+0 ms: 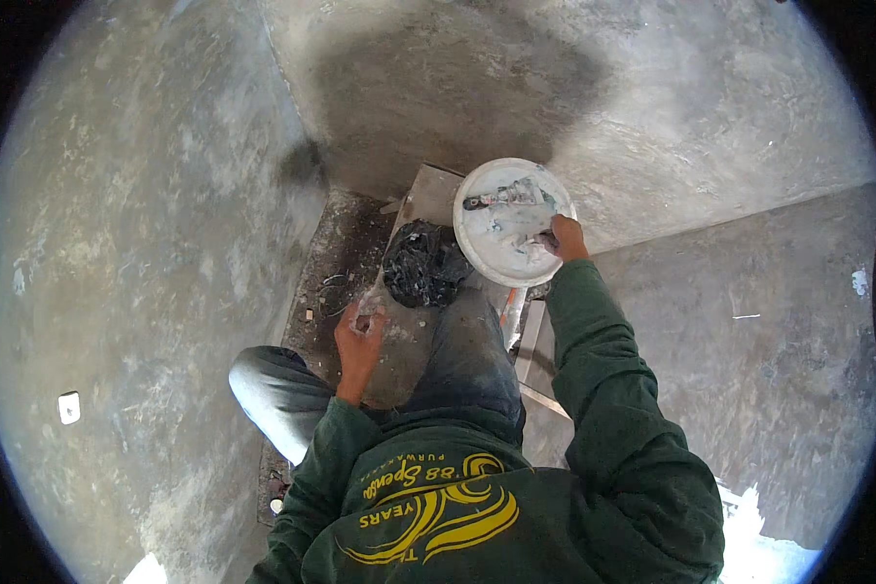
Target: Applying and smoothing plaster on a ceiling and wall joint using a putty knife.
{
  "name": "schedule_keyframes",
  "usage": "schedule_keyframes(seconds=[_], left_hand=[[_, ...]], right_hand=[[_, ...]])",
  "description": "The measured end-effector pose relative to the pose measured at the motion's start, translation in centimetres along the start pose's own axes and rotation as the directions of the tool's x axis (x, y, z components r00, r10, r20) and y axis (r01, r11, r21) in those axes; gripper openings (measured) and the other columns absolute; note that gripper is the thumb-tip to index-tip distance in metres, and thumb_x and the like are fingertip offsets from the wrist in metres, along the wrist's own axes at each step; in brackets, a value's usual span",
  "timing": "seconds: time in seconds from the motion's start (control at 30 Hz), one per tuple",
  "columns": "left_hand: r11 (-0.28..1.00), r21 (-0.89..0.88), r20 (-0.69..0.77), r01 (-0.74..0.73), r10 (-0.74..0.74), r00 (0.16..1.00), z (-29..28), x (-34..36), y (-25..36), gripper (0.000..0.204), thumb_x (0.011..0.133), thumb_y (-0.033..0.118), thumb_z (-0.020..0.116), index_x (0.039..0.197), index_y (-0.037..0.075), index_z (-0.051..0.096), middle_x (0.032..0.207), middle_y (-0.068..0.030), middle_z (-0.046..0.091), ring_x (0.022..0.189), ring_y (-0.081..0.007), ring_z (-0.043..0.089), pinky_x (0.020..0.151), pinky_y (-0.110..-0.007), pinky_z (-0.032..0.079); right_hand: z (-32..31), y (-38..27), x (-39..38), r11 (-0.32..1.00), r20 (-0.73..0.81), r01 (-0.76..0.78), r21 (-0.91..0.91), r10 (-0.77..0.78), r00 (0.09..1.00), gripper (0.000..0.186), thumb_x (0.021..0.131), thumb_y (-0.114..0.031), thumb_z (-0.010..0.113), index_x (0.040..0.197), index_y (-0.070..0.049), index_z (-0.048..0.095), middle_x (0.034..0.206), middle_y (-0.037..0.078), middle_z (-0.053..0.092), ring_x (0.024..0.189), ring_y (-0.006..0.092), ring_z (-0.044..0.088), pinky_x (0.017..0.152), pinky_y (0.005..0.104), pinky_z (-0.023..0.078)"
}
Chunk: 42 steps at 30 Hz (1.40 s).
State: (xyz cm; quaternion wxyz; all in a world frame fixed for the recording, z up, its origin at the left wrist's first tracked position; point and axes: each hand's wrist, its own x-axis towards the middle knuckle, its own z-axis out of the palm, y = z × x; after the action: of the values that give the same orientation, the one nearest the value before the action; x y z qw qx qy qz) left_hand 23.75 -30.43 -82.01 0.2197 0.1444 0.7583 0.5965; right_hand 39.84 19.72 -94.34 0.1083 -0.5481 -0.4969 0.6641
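Note:
A round white lid-like tray (pixel 467 234), smeared with pale paste, lies ahead of me, slightly right of the middle. On it rests a paste-coated scraper (pixel 516 196) with a dark handle end. My right hand (pixel 567 238) is at the tray's right edge, its fingers closed beside a lump of paste; what they grip is hidden. My left hand (pixel 358 341) hangs low over the board near my knee, fingers curled together and dusted white. Whether it holds something small is unclear. A crumpled black plastic bag (pixel 424 263) with white smears sits between the hands, touching the tray's left side.
Bare grey plastered walls (pixel 156 243) meet in a corner ahead. A dusty board (pixel 409 346) lies beneath the bag and my legs. Debris litters the dark strip (pixel 336 263) along the left wall. A white socket plate (pixel 69 408) is on that wall.

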Motion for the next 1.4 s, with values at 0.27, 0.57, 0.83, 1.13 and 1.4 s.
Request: schedule_keyframes(seconds=[0.27,0.57,0.83,1.13,1.4], left_hand=[[0.995,0.067,-0.007,0.073,-0.073,0.997,-1.8,-0.1,-2.5,0.044,0.101,0.014,0.066,0.142,0.001,0.058,0.123,-0.0135,0.068,0.099,-0.0177,0.069,0.08,-0.032,0.057],[0.989,0.068,-0.01,-0.129,0.13,0.991,1.3,0.2,0.6,0.034,0.095,0.012,0.07,0.125,-0.005,0.066,0.101,-0.0141,0.073,0.083,-0.0178,0.07,0.073,-0.034,0.055],[0.991,-0.084,0.188,-0.107,0.121,0.975,6.0,0.5,2.4,0.038,0.096,0.01,0.069,0.132,0.001,0.066,0.11,-0.0129,0.073,0.082,-0.0145,0.07,0.072,-0.032,0.055],[0.981,-0.053,0.36,-0.185,0.192,0.913,9.3,0.7,6.1,0.04,0.096,0.009,0.069,0.136,0.004,0.065,0.115,-0.0104,0.072,0.083,-0.0118,0.069,0.072,-0.03,0.055],[0.994,-0.014,0.351,-0.104,0.103,0.931,7.6,0.0,5.7,0.041,0.1,0.012,0.066,0.14,0.003,0.062,0.121,-0.0129,0.071,0.092,-0.0169,0.071,0.08,-0.035,0.058]], right_hand=[[3.3,5.0,5.8,0.085,0.424,0.524,-0.848,-0.484,0.765,0.025,0.097,-0.018,0.052,0.088,0.001,0.066,0.083,0.017,0.075,0.071,0.0235,0.076,0.051,0.0322,0.056],[1.7,0.4,-6.7,0.945,-0.157,0.327,0.02,-0.32,0.934,0.032,0.098,-0.03,0.058,0.111,-0.002,0.069,0.092,0.011,0.073,0.068,0.0184,0.068,0.053,0.0304,0.049],[1.4,-2.5,-18.0,0.881,-0.184,0.282,0.38,-0.227,0.956,0.028,0.103,-0.014,0.055,0.125,0.003,0.062,0.109,0.015,0.072,0.09,0.0285,0.075,0.073,0.0414,0.065],[1.4,-0.8,-16.8,0.805,-0.206,0.581,0.121,-0.552,0.808,0.044,0.095,-0.005,0.059,0.138,0.007,0.056,0.116,0.018,0.07,0.094,0.0278,0.073,0.075,0.0395,0.067],[1.5,-2.0,-15.6,0.898,-0.2,0.416,0.141,-0.386,0.901,0.039,0.098,-0.01,0.055,0.133,0.006,0.058,0.113,0.017,0.071,0.095,0.0291,0.073,0.078,0.04,0.066]])
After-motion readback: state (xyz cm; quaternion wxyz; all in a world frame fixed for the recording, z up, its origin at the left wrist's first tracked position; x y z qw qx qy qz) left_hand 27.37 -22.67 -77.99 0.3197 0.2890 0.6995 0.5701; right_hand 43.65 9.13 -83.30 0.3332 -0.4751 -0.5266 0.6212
